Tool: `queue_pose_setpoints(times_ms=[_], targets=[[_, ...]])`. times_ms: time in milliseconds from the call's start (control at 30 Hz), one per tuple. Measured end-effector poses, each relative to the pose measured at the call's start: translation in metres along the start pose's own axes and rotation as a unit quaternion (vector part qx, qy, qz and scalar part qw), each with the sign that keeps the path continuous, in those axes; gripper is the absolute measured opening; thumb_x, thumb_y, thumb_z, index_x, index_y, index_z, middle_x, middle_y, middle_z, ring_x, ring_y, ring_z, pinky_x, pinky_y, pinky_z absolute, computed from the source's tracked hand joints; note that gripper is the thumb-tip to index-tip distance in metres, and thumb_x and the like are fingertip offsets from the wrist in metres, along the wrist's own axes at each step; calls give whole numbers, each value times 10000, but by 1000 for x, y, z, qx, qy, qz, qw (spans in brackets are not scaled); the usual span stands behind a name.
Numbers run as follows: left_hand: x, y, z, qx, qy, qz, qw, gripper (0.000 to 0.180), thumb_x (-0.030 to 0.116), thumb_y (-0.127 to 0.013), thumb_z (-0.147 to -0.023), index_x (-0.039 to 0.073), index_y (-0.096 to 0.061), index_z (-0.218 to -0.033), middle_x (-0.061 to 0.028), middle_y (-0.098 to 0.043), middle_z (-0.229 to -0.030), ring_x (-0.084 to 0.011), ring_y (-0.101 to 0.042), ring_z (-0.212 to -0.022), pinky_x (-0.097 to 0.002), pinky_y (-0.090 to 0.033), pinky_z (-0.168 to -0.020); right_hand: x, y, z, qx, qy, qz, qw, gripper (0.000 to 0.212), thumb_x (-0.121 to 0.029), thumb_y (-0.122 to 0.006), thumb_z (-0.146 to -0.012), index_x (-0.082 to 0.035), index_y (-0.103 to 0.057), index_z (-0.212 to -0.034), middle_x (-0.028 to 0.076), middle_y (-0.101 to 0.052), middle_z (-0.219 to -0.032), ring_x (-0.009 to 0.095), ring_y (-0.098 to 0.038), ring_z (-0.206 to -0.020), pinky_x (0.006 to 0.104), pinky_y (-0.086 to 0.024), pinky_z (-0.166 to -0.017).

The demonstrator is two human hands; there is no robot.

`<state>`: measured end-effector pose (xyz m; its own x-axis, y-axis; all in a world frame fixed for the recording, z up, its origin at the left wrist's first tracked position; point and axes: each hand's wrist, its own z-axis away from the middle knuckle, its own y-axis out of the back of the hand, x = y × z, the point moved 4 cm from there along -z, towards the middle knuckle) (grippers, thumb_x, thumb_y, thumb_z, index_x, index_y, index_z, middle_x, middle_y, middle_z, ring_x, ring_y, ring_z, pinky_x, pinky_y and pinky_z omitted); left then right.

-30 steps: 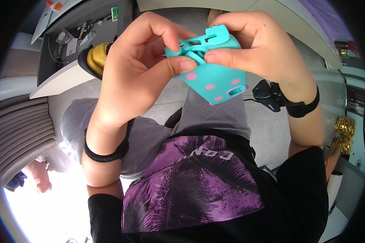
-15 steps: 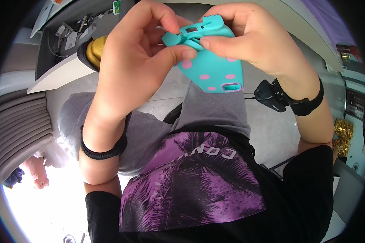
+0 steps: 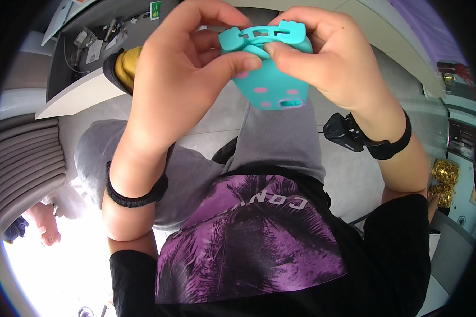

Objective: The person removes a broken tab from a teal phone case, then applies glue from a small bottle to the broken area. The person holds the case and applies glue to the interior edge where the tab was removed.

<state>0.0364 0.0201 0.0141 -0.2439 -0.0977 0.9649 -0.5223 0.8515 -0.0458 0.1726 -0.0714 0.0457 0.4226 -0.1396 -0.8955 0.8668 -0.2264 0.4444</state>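
Between both hands is a turquoise rubbery phone case (image 3: 275, 79) with pink spots and a pink-rimmed oblong cutout at its near end. Two paw-shaped flaps joined by a slotted strap (image 3: 263, 35) stick up along its far end. My left hand (image 3: 195, 68) pinches the left side, its thumb lying on the spotted back and its fingers behind the flap. On the right, my right hand (image 3: 325, 58) grips the case, thumb pressed in beneath the strap. The fingertips behind the case are hidden, and whether a phone sits inside cannot be seen.
An open drawer (image 3: 63, 100) with small odds and ends stands at the far left, a mustard-yellow cloth item (image 3: 127, 68) at its corner. My grey-trousered legs (image 3: 280, 142) lie below the hands. A black device (image 3: 344, 132) is strapped to my right wrist. Gold tinsel (image 3: 444, 177) shows at right.
The case has tipped, so its spotted back looks shorter and the strap with its slots shows more fully. My right forearm has shifted slightly left. Both hands keep their hold.
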Motion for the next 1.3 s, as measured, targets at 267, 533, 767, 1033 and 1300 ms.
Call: queue_pose_setpoints(times_ms=[267, 533, 767, 1033, 1300], targets=[[-1, -6, 0, 42, 12, -32, 999, 478, 58, -690, -821, -1, -454, -1233, -94, -557, -1112, -165, -547, -1037, -304, -477, -874, -5, 4, 2, 25, 14, -34, 999, 186, -84, -657, -830, 11, -603, -981, 1, -609, -822, 53, -550, -697, 208, -436, -600], [8, -3, 5, 170, -136, -275, 936, 311, 79, -750, -752, 22, -556, -988, -91, -561, -905, -156, -599, -714, -247, -520, -522, 8, -6, 0, 143, 62, -110, 982, 200, -111, -692, -797, 7, -621, -942, 7, -615, -739, 45, -558, -651, 208, -453, -562], [5, -3, 4, 131, -80, -141, 978, 238, -20, -692, -788, -19, -551, -980, -74, -583, -925, -127, -624, -802, -249, -552, -666, 9, -11, 1, 145, 55, -159, 975, 236, -82, -693, -822, 33, -609, -1010, 13, -614, -799, 44, -560, -667, 195, -456, -561], [3, -2, 2, 138, -37, -18, 990, 208, -20, -709, -755, -12, -576, -916, -72, -588, -872, -130, -642, -786, -248, -562, -651, 12, -12, 6, 156, 21, -169, 973, 243, -57, -677, -836, 38, -595, -1044, 20, -612, -834, 46, -568, -687, 178, -462, -568], [7, -2, 4, 60, 43, 30, 997, 266, -81, -660, -802, -27, -530, -1028, -67, -569, -1003, -119, -592, -938, -237, -518, -775, 4, -13, 12, 128, 85, -129, 980, 238, -9, -645, -843, 46, -583, -1066, 45, -614, -938, 76, -565, -825, 212, -460, -711]])
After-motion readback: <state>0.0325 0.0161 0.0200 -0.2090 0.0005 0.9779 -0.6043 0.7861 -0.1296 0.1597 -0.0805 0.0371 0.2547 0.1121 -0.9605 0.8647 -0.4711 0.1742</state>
